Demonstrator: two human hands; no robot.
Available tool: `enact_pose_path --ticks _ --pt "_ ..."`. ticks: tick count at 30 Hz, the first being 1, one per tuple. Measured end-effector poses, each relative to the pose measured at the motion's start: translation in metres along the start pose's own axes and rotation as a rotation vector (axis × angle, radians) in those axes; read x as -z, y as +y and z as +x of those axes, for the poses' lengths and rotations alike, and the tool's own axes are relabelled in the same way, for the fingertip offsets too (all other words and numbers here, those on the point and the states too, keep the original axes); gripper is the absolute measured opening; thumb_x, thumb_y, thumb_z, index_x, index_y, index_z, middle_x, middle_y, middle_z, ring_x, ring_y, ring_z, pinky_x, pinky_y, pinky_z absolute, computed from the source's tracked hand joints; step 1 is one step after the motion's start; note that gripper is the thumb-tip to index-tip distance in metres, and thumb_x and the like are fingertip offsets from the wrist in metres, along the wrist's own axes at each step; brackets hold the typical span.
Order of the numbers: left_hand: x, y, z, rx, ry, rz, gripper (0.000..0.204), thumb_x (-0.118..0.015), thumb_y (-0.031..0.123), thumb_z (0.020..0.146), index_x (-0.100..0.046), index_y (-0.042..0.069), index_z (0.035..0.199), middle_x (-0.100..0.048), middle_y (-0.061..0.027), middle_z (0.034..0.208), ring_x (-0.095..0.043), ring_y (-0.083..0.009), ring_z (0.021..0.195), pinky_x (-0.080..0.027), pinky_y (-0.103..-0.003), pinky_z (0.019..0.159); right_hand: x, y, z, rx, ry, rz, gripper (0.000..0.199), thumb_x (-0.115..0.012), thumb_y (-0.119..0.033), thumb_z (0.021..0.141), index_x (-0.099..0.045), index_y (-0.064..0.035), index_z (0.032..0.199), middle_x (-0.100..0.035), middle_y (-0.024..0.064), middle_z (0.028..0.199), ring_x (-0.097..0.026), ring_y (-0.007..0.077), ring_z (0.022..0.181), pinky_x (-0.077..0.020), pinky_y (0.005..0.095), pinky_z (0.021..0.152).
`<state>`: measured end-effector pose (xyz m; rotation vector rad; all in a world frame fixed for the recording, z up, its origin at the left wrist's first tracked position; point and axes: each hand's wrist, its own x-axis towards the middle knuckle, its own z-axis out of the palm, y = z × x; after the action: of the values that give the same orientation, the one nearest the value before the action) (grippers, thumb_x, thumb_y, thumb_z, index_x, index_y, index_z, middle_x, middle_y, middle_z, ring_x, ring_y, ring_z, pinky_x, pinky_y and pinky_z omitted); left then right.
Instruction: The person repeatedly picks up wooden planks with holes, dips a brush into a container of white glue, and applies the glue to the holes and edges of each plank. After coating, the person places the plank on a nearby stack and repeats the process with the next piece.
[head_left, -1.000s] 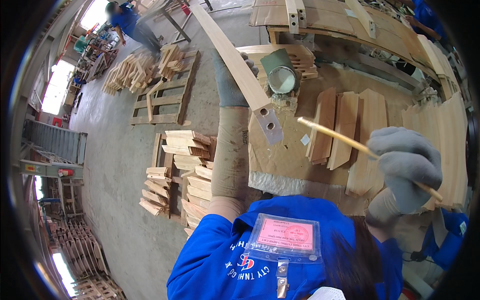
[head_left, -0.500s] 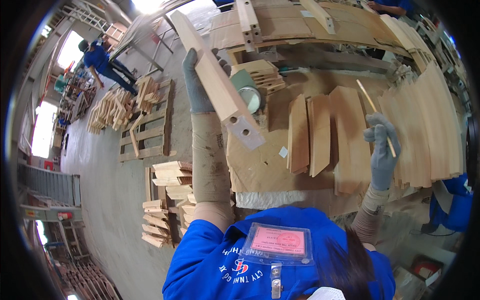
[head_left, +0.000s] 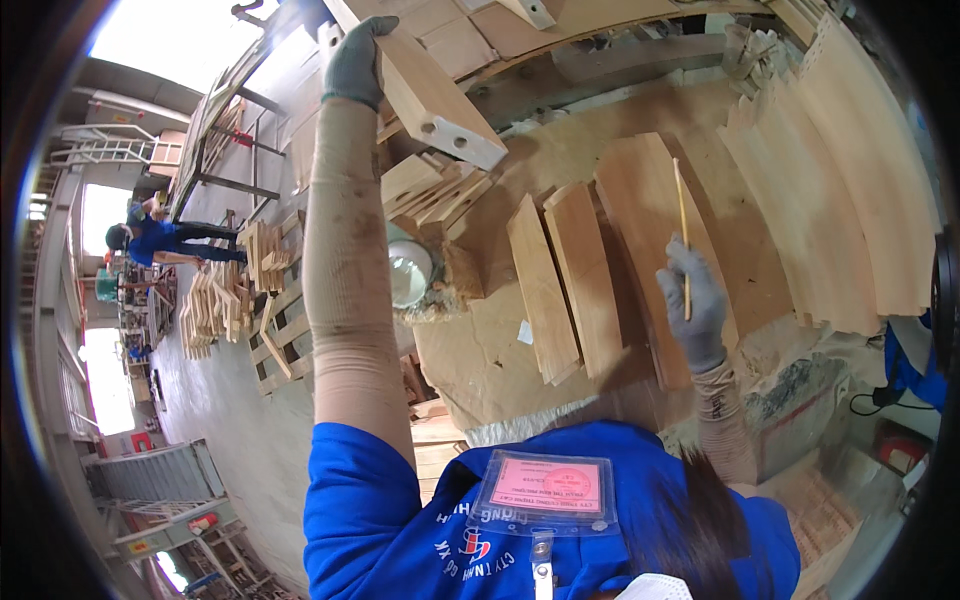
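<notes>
My left hand, in a grey glove, reaches to the far left and grips a pale wooden bar by its side. Two dark holes show in the bar's slanted near end, which has a whitish face. My gloved right hand is closed round a thin wooden stick, held upright above a wide board. Left of that board lie two narrower boards, one beside the other. A round container with white stuff inside sits below the bar.
Brown cardboard covers the worktable. Thin curved boards are stacked at the right. Slotted wooden pieces lie beside the container. Across the gap stands another table. A person stands far left near a pallet and stacked wood.
My left hand has carried the wooden bar farther away, toward the far table. My right hand with the stick has shifted left over the wide board. The view has turned.
</notes>
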<state>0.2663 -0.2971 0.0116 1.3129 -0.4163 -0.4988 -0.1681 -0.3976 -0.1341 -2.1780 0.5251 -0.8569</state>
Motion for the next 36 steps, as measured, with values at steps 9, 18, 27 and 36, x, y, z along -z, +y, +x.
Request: enact_pose_path --ticks 9,18,27,36 --pt "0.010 -0.065 0.185 0.045 0.259 0.986 0.032 -0.073 0.026 0.064 -0.063 -0.001 0.078 -0.060 -0.0104 0.076 -0.055 -0.0223 0.061 -0.047 -0.034 0.061 -0.062 0.013 -0.018 -0.119 -0.295 0.116 0.049 -0.068 -0.020 0.074 -0.049 -0.0043 0.117 -0.052 0.0186 0.118 -0.052 0.0362 0.105 -0.0442 0.0415 0.086" --pt "0.003 -0.028 0.148 0.044 0.327 0.913 0.029 -0.064 0.027 0.079 -0.059 0.004 0.098 -0.057 -0.0041 0.079 -0.053 -0.0143 0.073 -0.043 -0.028 0.069 -0.095 0.011 -0.024 -0.126 -0.314 0.024 0.056 -0.069 -0.015 0.068 -0.045 -0.0057 0.118 -0.046 0.0232 0.123 -0.045 0.0406 0.112 -0.0409 0.0464 0.092" --pt "-0.042 -0.101 -0.189 -0.417 0.093 0.630 0.023 -0.054 0.014 0.086 -0.061 -0.004 0.098 -0.059 -0.0086 0.098 -0.055 -0.0140 0.086 -0.045 -0.025 0.076 -0.065 -0.013 -0.022 -0.056 -0.236 0.249 0.064 -0.067 -0.009 0.068 -0.039 0.0001 0.124 -0.035 0.0279 0.134 -0.039 0.0379 0.122 -0.0371 0.0386 0.099" --pt "-0.042 -0.131 -0.346 0.193 0.141 -0.336 0.046 -0.054 0.018 0.088 -0.037 0.000 0.127 -0.050 -0.0072 0.114 -0.048 -0.0144 0.103 -0.039 -0.026 0.089 -0.060 -0.100 -0.025 0.227 -0.401 0.480 0.078 -0.074 -0.013 0.068 -0.030 0.0001 0.131 -0.029 0.0259 0.138 -0.033 0.0344 0.128 -0.0357 0.0368 0.101"
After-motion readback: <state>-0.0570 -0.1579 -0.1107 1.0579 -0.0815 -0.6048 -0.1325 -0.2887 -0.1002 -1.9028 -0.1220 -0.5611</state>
